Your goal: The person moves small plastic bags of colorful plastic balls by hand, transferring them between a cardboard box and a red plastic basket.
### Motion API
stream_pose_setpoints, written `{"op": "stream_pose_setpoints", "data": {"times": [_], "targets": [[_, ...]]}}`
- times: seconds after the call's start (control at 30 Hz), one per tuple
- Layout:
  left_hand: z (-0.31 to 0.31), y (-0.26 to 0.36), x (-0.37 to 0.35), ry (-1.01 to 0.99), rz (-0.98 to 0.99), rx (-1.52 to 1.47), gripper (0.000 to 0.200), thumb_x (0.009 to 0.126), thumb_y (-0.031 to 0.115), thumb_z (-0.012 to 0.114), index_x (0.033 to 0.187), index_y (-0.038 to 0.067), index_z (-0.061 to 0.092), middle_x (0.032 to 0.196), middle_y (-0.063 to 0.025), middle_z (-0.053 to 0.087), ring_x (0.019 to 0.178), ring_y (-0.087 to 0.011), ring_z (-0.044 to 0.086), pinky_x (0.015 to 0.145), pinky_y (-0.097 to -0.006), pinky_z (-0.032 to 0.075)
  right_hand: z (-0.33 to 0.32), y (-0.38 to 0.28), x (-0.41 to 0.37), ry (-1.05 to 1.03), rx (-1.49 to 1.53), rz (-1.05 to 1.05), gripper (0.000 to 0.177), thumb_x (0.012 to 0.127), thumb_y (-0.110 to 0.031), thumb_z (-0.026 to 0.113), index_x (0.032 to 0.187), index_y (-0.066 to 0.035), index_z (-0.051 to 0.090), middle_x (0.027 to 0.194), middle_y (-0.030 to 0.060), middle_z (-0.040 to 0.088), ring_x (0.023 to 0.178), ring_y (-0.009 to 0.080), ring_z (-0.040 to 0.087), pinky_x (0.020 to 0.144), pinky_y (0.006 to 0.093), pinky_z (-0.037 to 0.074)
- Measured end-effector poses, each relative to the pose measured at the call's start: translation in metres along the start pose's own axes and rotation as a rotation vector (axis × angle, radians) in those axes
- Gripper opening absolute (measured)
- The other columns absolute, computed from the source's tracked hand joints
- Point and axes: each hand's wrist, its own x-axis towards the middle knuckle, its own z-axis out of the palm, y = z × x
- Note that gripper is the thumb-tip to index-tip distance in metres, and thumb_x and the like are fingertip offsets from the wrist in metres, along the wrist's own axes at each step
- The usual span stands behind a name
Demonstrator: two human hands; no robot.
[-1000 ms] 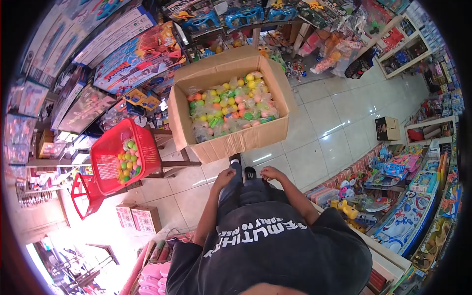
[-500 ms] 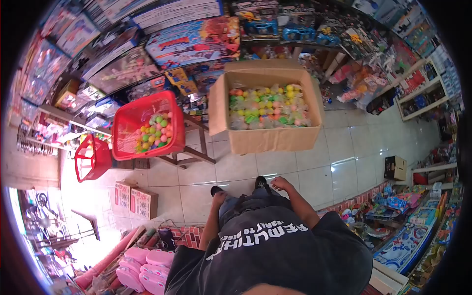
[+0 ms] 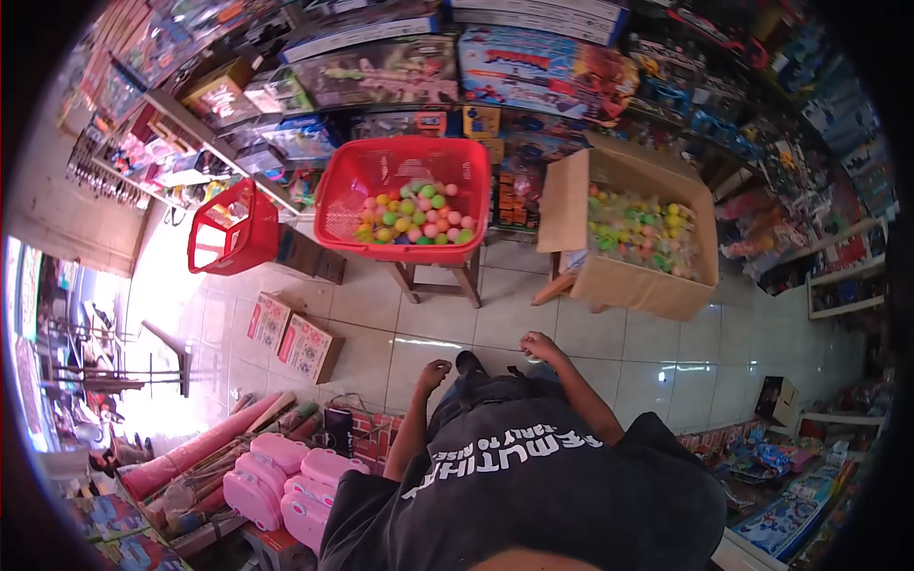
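Hanging empty, half-curled, are left hand (image 3: 433, 373) and right hand (image 3: 538, 344). Basket (image 3: 345, 202) lies ahead of the left, box (image 3: 636, 285) beyond the right.

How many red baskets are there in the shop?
2. One red basket, full of coloured balls, sits on a wooden stool beside the cardboard box. A smaller red basket stands further left by the shelves. More may be hidden among the toys.

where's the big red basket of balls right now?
Head view, upper centre: the big red basket sits on a wooden stool, between the smaller red basket on its left and the cardboard box on its right.
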Motion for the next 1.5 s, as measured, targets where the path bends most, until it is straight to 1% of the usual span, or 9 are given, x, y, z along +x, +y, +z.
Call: {"op": "stream_pose_setpoints", "data": {"times": [0.23, 0.3, 0.63, 0.73, 0.8, 0.9, 1.0, 1.4, 1.5], "targets": [[-0.049, 0.024, 0.001, 0.058, 0.206, -0.179, 0.030, 0.083, 0.029, 0.055, 0.107, 0.012, 0.060, 0.086, 0.0004, 0.060, 0.074, -0.0104, 0.055, 0.061, -0.0242, 0.044, 0.043, -0.112, 0.026, -0.183, -0.148, -0.345, 0.023, 0.087, -0.026, 0.055, 0.095, -0.004, 0.056, 0.079, 0.0014, 0.059, 0.070, 0.0094, 0.057, 0.062, 0.0242, 0.045], [-0.064, 0.061, -0.005, 0.181, 0.430, -0.198, 0.024, 0.086, 0.021, 0.053, 0.102, 0.005, 0.061, 0.079, -0.0025, 0.061, 0.067, -0.0093, 0.053, 0.058, -0.0233, 0.043, 0.047, -0.167, 0.006, -0.200, -0.011, -0.447, 0.022, 0.087, -0.024, 0.055, 0.094, -0.004, 0.056, 0.079, 0.0001, 0.058, 0.072, 0.0094, 0.055, 0.064, 0.0244, 0.044], [-0.162, 0.240, -0.030, 0.416, 0.702, -0.185, 0.025, 0.090, 0.018, 0.049, 0.107, 0.000, 0.055, 0.091, -0.0069, 0.062, 0.080, -0.0122, 0.058, 0.069, -0.0257, 0.047, 0.039, -0.344, -0.006, -0.187, -0.014, -0.664, 0.018, 0.088, -0.017, 0.053, 0.098, -0.001, 0.054, 0.082, 0.0017, 0.058, 0.078, 0.0094, 0.056, 0.068, 0.0256, 0.046], [-0.180, 0.272, -0.014, 0.420, 0.665, -0.148, 0.022, 0.088, 0.015, 0.052, 0.103, 0.000, 0.057, 0.086, -0.0096, 0.061, 0.074, -0.0132, 0.058, 0.066, -0.0265, 0.046, 0.028, -0.351, 0.048, -0.097, -0.177, -0.707, 0.020, 0.086, -0.018, 0.055, 0.096, 0.000, 0.055, 0.079, 0.0063, 0.059, 0.075, 0.0109, 0.057, 0.067, 0.0260, 0.046], [-0.191, 0.290, 0.006, 0.354, 0.691, -0.112, 0.022, 0.087, 0.015, 0.053, 0.103, 0.000, 0.057, 0.087, -0.0106, 0.062, 0.075, -0.0150, 0.059, 0.067, -0.0278, 0.046, 0.018, -0.348, 0.076, -0.019, -0.319, -0.669, 0.027, 0.082, -0.024, 0.059, 0.096, 0.000, 0.055, 0.080, 0.0133, 0.060, 0.075, 0.0203, 0.061, 0.067, 0.0312, 0.047], [-0.199, 0.306, 0.044, 0.222, 0.703, -0.015, 0.023, 0.086, 0.015, 0.053, 0.104, 0.000, 0.056, 0.089, -0.0124, 0.062, 0.078, -0.0197, 0.060, 0.068, -0.0307, 0.047, 0.002, -0.341, 0.132, -0.013, -0.861, -0.320, 0.038, 0.074, -0.033, 0.061, 0.099, -0.004, 0.056, 0.094, 0.0194, 0.061, 0.089, 0.0346, 0.059, 0.074, 0.0425, 0.046], [-0.205, 0.315, 0.082, 0.127, 0.707, 0.111, 0.028, 0.085, 0.019, 0.054, 0.105, 0.000, 0.055, 0.092, -0.0151, 0.063, 0.084, -0.0270, 0.062, 0.073, -0.0341, 0.047, 0.003, -0.346, 0.169, 0.058, -0.972, -0.208, 0.041, 0.071, -0.031, 0.063, 0.103, -0.004, 0.058, 0.100, 0.0175, 0.061, 0.092, 0.0320, 0.059, 0.077, 0.0394, 0.048], [-0.190, 0.305, 0.180, -0.101, 0.646, 0.358, 0.027, 0.081, 0.021, 0.054, 0.103, 0.004, 0.057, 0.090, -0.0175, 0.062, 0.083, -0.0312, 0.061, 0.073, -0.0381, 0.047, 0.010, -0.329, 0.216, 0.137, -0.427, -0.337, 0.064, 0.058, -0.019, 0.073, 0.115, -0.003, 0.048, 0.109, 0.0175, 0.057, 0.103, 0.0299, 0.055, 0.083, 0.0362, 0.046], [-0.188, 0.304, 0.182, -0.058, 0.670, 0.364, 0.028, 0.083, 0.024, 0.056, 0.104, 0.005, 0.056, 0.092, -0.0133, 0.062, 0.081, -0.0269, 0.061, 0.070, -0.0347, 0.048, 0.016, -0.325, 0.215, 0.227, -0.502, -0.260, 0.066, 0.056, -0.018, 0.074, 0.115, -0.004, 0.050, 0.107, 0.0172, 0.058, 0.101, 0.0291, 0.056, 0.082, 0.0356, 0.046]]}}
